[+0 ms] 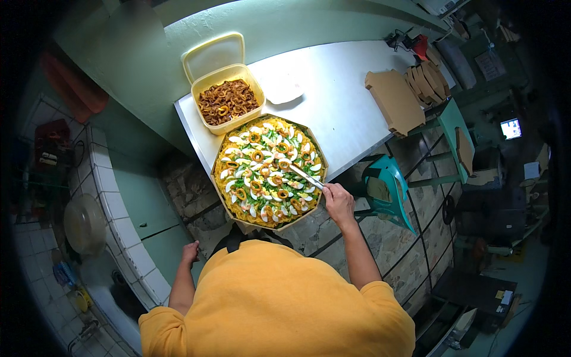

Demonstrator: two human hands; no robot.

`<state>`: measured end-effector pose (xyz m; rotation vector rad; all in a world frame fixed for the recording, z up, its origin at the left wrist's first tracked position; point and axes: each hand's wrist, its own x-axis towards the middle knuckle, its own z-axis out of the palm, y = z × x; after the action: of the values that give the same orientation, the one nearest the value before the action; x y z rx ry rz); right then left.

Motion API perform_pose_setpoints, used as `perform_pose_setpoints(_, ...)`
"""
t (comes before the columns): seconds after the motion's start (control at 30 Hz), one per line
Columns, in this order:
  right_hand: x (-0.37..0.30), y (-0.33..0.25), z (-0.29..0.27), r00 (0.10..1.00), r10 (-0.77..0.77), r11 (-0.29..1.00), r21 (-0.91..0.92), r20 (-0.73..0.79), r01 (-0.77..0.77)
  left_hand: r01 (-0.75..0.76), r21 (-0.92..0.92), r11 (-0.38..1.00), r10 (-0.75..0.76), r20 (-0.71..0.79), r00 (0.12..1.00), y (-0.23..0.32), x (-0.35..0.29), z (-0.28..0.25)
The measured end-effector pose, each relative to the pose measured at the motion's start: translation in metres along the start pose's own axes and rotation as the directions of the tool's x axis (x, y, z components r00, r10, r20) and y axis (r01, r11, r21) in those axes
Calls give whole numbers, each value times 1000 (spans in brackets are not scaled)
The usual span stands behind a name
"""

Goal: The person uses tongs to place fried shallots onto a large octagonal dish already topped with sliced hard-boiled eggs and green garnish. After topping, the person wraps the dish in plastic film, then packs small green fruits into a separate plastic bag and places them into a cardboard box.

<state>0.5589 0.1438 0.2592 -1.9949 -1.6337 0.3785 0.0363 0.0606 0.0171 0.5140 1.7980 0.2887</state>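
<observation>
My right hand (339, 203) is closed around the handle end of metal tongs (308, 177). Their tips reach over an octagonal cardboard tray (217, 181) at the table's near left edge. Yellow noodles (232, 203) fill this tray, topped with egg slices, chopped greens and brown-orange rings. Behind it stands a yellowish plastic container (228, 126) holding brown fried pieces and rings (228, 101), its lid (214, 56) tipped up at the back. Low by my left side, apart from the food, my left hand (190, 253) is curled closed with nothing visible in it.
A white sheet or flat lid (284, 89) lies on the white table (333, 77). Flat cardboard boxes (394, 101) are stacked at its right end. A teal plastic chair (389, 193) stands right of me; a tiled counter (113, 205) runs along my left.
</observation>
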Motion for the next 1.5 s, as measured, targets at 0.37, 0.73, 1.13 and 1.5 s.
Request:
perform_pose_setpoints(0.37, 5, -7, -22, 999, 19, 975, -221, 40, -10, -52, 73, 996, 55, -34, 998, -13, 2, 0)
perform_pose_setpoints(0.73, 22, -15, -34, 998, -67, 987, -149, 9, 67, -19, -15, 1000, 18, -27, 999, -20, 7, 5)
perform_pose_setpoints(1.13, 177, -128, 113, 861, -507, 837, -213, 49, 504, -39, -95, 995, 37, -24, 999, -20, -4, 18)
perform_pose_setpoints(1.5, 204, -160, 131, 650, -736, 499, -499, 188, 709, 129, -170, 977, -143, -70, 987, -89, -13, -11)
